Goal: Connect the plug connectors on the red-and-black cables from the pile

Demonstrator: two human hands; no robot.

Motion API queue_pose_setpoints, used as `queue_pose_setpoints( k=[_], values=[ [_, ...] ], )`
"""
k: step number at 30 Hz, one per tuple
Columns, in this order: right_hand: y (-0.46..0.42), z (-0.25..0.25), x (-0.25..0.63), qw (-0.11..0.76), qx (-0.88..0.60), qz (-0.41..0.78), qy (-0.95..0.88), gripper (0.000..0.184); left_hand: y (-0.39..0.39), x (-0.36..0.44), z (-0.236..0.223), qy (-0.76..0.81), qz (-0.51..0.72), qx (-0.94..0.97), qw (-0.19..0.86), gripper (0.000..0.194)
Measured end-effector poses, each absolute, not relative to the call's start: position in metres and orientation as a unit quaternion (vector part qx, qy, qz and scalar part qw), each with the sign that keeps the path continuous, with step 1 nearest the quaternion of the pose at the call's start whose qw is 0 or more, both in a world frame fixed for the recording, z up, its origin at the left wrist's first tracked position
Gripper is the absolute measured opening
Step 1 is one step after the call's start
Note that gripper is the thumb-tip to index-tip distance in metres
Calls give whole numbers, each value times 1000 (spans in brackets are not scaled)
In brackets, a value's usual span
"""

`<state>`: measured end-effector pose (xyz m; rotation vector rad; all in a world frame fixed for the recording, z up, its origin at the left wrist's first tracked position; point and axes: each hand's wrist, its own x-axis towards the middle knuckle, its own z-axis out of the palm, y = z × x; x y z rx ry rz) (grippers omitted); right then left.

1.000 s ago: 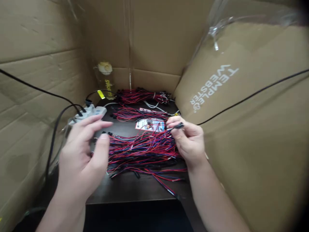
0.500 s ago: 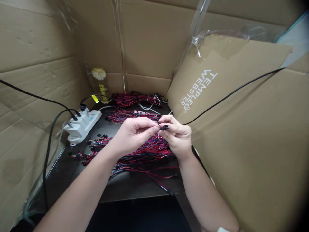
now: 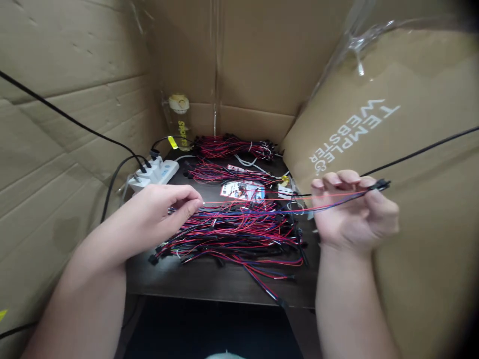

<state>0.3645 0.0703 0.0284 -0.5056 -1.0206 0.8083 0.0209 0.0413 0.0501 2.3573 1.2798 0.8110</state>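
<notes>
The left hand point(image 3: 166, 212) pinches a thin red wire point(image 3: 215, 202); the right hand point(image 3: 352, 222) grasps a black connector point(image 3: 379, 185). Between and below them, a wire pile point(image 3: 239, 234) lies on the counter point(image 3: 179, 282).

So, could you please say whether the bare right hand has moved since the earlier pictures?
Yes: the bare right hand moved rightward, from lower left of the white printed lettering to beneath it.

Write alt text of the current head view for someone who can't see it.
The left hand pinches a reddish wire running to a black connector in the right hand. Below, bundles of red and blue wires lie on a dark table between cardboard walls, near a white power strip.
</notes>
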Motion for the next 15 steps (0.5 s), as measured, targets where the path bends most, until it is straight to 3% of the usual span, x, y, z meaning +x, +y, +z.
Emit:
queue_pose_setpoints(
  k=[5,7,8,9,10,13,15],
  values=[
    [80,24,361,764,-408,349,-358,8,21,5,53,484,279,818,139,28],
    [70,26,348,767,-483,223,-359,23,20,6,49,478,289,821,115,27],
    [62,29,338,767,-496,102,-394,39,20,7,47,471,290,827,101,26],
    [52,33,326,736,-497,1,-459,54,21,9,45,461,292,834,86,25],
    [42,36,313,700,-482,-51,-525,57,22,12,43,448,299,840,71,24],
    [26,43,272,491,-346,58,-797,34,23,21,41,392,337,855,45,20],
    [29,38,252,405,-276,115,-864,23,22,26,39,355,363,860,51,16]
  ],
)
